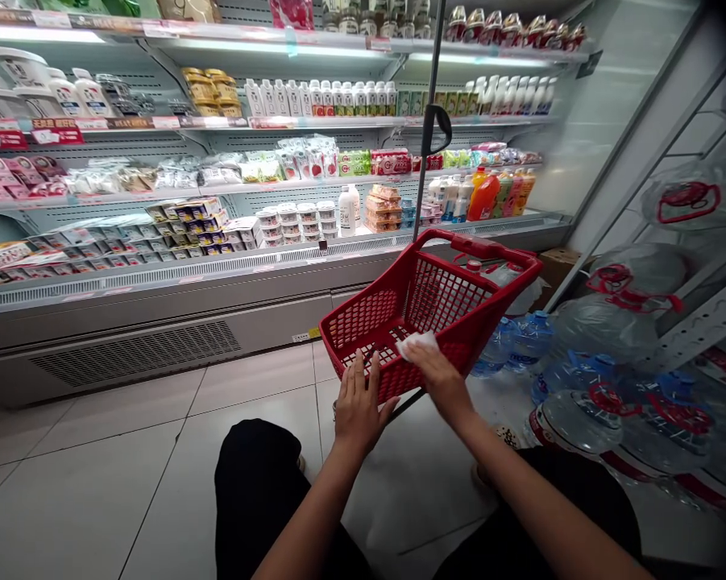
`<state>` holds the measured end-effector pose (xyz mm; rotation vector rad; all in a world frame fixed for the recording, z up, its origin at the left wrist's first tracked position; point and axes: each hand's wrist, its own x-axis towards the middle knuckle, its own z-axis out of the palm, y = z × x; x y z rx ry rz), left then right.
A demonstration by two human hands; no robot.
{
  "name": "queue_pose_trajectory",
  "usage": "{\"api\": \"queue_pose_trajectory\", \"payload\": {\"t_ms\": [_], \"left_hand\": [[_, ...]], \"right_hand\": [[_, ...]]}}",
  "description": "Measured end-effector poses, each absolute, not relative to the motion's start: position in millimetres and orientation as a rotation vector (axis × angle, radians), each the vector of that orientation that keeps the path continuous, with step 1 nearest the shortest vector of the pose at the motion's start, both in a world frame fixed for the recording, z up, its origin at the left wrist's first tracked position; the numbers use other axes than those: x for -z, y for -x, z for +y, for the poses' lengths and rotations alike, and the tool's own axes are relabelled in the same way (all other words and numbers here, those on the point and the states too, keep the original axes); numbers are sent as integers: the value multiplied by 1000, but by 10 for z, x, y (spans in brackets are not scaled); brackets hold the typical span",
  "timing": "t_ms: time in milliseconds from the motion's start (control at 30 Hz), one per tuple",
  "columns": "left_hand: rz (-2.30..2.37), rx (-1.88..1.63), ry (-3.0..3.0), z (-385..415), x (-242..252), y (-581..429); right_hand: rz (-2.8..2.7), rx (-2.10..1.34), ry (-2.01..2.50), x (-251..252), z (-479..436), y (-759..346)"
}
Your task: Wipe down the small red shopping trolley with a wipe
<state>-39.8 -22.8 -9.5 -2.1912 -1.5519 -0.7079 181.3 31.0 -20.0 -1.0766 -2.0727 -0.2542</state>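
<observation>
1. A red plastic basket sits tipped on the shop floor right in front of your knees. Its open mouth is turned toward you and its near rim lies under both your hands.
2. Your right hand is closed on a small white cloth and presses it onto that near rim. The cloth is bunched and soft, and it looks as light as paper.
3. Your left hand lies open, fingers flat against the near wall just beside the right hand. It steadies the basket more than it grips.
4. The basket looks light and stiff, though its mesh of thin ribs may flex under a hard push. It seems empty, and tipped on an edge it would likely slide on the smooth tiles. The thick rim, or the handle at the far side, looks like the surest hold.
5. Small blue-tinted bottles lie just behind the basket. To your right, big water jugs with red handles are stacked near it; you cannot tell whether they touch it.
6. Beyond, a lit chiller runs along the wall, its shelves packed with cartons. A pole with a black strap rises behind the basket.
</observation>
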Motion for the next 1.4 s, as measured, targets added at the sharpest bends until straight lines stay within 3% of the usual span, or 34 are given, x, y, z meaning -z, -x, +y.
{"api": "queue_pose_trajectory", "payload": {"t_ms": [167, 533, 767, 1033, 1200, 1400], "left_hand": [[-1447, 713, 2277, -299, 62, 496], [-1359, 695, 2404, -341, 18, 551], [-1260, 711, 2500, -559, 67, 163], [-1056, 679, 2716, -496, -3, 230], [-1231, 612, 2537, -239, -46, 636], [-1323, 623, 2414, -140, -48, 922]], "right_hand": [[-2239, 206, 900, 259, 29, -1441], [-2002, 200, 1207, 76, 683, -2873], [-1917, 119, 1207, 41, 923, -2913], [-2075, 32, 1099, 148, 116, -2257], [-2202, 42, 1055, 164, -432, -2049], [-2206, 70, 1065, 123, -421, -2174]]}}
